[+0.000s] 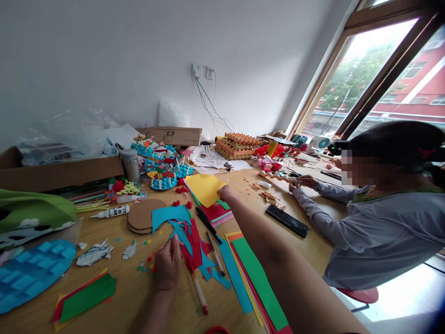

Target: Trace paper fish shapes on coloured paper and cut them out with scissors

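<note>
My right hand (226,193) reaches far across the wooden table (163,301) and pinches the edge of a yellow paper sheet (205,188), lifting it off a stack of coloured sheets (217,212). Nearer to me, my left hand (168,265) rests with curled fingers on a heap of blue and red paper scraps (189,236). A red-tipped pen (200,293) lies just right of that hand. Black scissors (207,222) and a second pen (214,253) lie between my two arms.
A person in a grey top (378,222) sits at the right, working with both hands. A black phone (287,220), cork discs (143,215), glue tube (111,212), metal flask (131,164), egg trays (238,145), blue paper crafts (163,167) and green and orange sheets (257,273) crowd the table.
</note>
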`<move>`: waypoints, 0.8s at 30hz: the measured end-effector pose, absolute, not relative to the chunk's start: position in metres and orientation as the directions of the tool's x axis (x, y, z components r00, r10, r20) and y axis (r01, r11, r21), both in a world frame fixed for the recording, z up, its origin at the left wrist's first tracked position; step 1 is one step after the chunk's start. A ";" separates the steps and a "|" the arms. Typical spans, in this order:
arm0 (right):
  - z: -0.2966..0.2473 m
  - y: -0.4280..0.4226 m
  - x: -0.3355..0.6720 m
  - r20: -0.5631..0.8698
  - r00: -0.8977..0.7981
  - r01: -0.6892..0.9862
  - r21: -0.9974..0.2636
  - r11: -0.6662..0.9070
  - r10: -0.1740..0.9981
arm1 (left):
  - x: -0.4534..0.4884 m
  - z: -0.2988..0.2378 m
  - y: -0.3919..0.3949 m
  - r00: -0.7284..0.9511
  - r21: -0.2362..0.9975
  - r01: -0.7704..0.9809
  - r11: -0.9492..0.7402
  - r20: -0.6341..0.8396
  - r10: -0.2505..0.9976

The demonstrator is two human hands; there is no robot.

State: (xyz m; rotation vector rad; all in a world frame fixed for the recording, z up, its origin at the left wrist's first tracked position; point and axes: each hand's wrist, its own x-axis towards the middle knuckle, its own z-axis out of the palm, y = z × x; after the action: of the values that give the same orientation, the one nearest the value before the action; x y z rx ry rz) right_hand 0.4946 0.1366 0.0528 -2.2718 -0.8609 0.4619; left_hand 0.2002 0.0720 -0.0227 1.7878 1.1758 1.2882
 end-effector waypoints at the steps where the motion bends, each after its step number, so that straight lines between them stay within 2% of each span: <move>1: 0.058 0.139 0.495 -0.139 0.715 0.387 -0.738 -0.553 0.686 | 0.200 -0.022 0.072 0.125 0.867 0.296 -0.400 0.380 0.916; 4: 0.076 0.148 0.499 -0.201 0.706 0.249 -0.827 -0.505 0.679 | 0.201 -0.021 0.072 0.123 0.871 0.291 -0.395 0.375 0.919; 11: 0.119 0.150 0.505 -0.183 0.712 0.086 -0.935 -0.343 0.678 | 0.201 -0.023 0.073 0.132 0.888 0.271 -0.373 0.349 0.928; 17: 0.140 0.131 0.509 -0.129 0.743 0.078 -0.958 -0.276 0.657 | 0.201 -0.021 0.073 0.120 0.902 0.278 -0.329 0.307 0.944; 24: 0.148 0.114 0.513 0.001 0.778 0.144 -0.974 -0.178 0.628 | 0.200 -0.019 0.072 0.113 0.910 0.272 -0.312 0.292 0.950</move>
State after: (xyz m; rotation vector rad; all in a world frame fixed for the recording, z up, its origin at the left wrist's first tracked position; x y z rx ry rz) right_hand 0.5133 0.1139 0.1476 -1.7233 -0.6091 0.4818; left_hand 0.1998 0.0719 -0.0185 1.6931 1.2040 1.2289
